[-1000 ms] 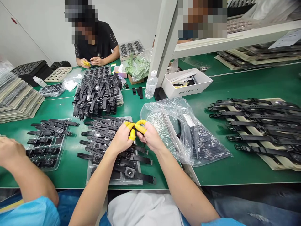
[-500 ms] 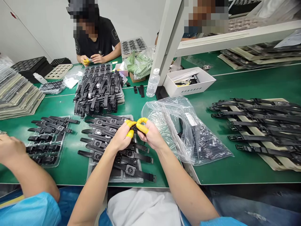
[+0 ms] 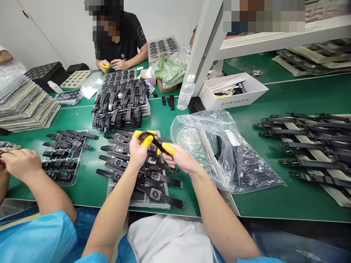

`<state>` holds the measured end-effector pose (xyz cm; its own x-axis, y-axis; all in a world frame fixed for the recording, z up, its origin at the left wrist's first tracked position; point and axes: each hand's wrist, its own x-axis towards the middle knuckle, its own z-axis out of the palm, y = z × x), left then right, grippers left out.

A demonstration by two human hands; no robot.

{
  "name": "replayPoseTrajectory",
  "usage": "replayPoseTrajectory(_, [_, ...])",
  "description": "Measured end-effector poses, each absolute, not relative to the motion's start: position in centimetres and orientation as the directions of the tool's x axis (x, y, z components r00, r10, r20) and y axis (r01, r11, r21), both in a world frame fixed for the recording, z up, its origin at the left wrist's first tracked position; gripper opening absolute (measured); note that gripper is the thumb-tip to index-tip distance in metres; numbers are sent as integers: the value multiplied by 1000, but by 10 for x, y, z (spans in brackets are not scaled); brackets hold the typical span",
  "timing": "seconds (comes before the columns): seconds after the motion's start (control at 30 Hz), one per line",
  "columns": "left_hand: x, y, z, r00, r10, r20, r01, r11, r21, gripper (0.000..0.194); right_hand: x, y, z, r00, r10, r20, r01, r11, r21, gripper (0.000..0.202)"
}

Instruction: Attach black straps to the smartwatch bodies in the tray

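Between my hands is a black smartwatch with its strap (image 3: pixel 157 143), held tilted above a clear plastic tray (image 3: pixel 164 205). My left hand (image 3: pixel 139 148), with yellow finger cots, is closed on the upper left end. Yellow cots also cover fingertips of my right hand (image 3: pixel 178 155), which pinches the strap's lower right end. Rows of black smartwatches (image 3: pixel 155 194) with straps spread lie on the tray beneath, partly hidden by my left forearm. To the right of my right hand lies a clear plastic bag (image 3: pixel 246 171) of black straps.
A water bottle (image 3: pixel 186 93) and a white box (image 3: pixel 233 100) stand beyond the bag by a post. Piled watches (image 3: pixel 120 102) lie farther back, more watches (image 3: pixel 315 146) at right. A co-worker's hand (image 3: pixel 23 162) works at left, beside another tray (image 3: pixel 74 175); another person sits opposite.
My hands have moved apart, the left one up and leftward, the right slightly down and right. More of the watch strap shows between them. The view has shifted a little left.
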<state>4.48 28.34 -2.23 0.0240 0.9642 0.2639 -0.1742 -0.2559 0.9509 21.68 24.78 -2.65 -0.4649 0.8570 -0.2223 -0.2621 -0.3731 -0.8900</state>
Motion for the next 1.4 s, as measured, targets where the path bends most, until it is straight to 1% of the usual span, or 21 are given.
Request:
replayPoseTrajectory(0.07, [40, 288, -18, -145, 967, 210, -253, -241, 937, 46, 224, 249, -27, -498, 819, -286, -148, -405, -902, 47])
replayPoseTrajectory(0.13, [32, 293, -13, -285, 942, 176, -272, -256, 928, 48, 231, 251, -29, -496, 798, -344, -49, -421, -906, 44])
replayPoseTrajectory(0.2, [25, 298, -10, -331, 933, 140, -254, -231, 939, 46, 236, 253, -30, -446, 825, -346, -19, -395, -918, 42])
replayPoseTrajectory(0.23, [23, 299, -10, -300, 947, 114, -239, -190, 952, 45, 237, 253, -30, -401, 860, -314, -42, -360, -932, 40])
replayPoseTrajectory(0.27, [23, 298, -12, -233, 969, 84, -216, -136, 967, 44, 236, 253, -30, -354, 897, -264, -85, -312, -946, 39])
replayPoseTrajectory(0.33, [27, 295, -18, -32, 998, 60, -112, -63, 992, 42, 230, 252, -28, -286, 945, -156, -199, -218, -956, 38])
replayPoseTrajectory(0.37, [30, 292, -22, 75, 993, 88, -31, -86, 996, 41, 225, 250, -27, -281, 952, -120, -251, -194, -948, 39])
replayPoseTrajectory(0.4, [33, 290, -26, 171, 974, 147, 54, -158, 986, 40, 220, 248, -26, -297, 949, -104, -290, -193, -937, 39])
replayPoseTrajectory(0.47, [37, 286, -33, 330, 896, 297, 183, -369, 911, 47, 210, 244, -24, -349, 930, -112, -335, -235, -912, 38])
replayPoseTrajectory(0.5, [37, 284, -35, 390, 849, 356, 217, -460, 861, 52, 207, 243, -24, -371, 920, -126, -342, -261, -903, 38])
replayPoseTrajectory(0.57, [36, 284, -36, 467, 781, 415, 244, -565, 788, 60, 204, 242, -24, -396, 906, -153, -344, -301, -890, 37])
replayPoseTrajectory(0.67, [32, 286, -36, 504, 742, 442, 256, -617, 744, 57, 205, 243, -23, -383, 908, -173, -387, -327, -862, 36])
replayPoseTrajectory(0.77, [33, 286, -37, 475, 739, 477, 263, -637, 725, 50, 205, 244, -21, -338, 925, -176, -463, -326, -824, 37])
replayPoseTrajectory(0.87, [35, 284, -40, 443, 750, 491, 284, -637, 717, 48, 203, 245, -18, -326, 924, -200, -513, -351, -784, 39])
replayPoseTrajectory(0.97, [35, 282, -39, 457, 756, 469, 306, -629, 715, 47, 202, 246, -17, -313, 921, -232, -549, -375, -747, 42])
replayPoseTrajectory(1.17, [30, 280, -30, 542, 730, 417, 266, -620, 738, 44, 203, 247, -19, -292, 924, -246, -588, -376, -716, 41])
replayPoseTrajectory(1.3, [33, 280, -30, 552, 723, 415, 328, -646, 689, 42, 204, 248, -21, -298, 925, -235, -611, -374, -698, 44])
replayPoseTrajectory(1.4, [35, 280, -32, 570, 722, 392, 417, -665, 620, 41, 204, 247, -24, -274, 925, -264, -572, -377, -728, 42])
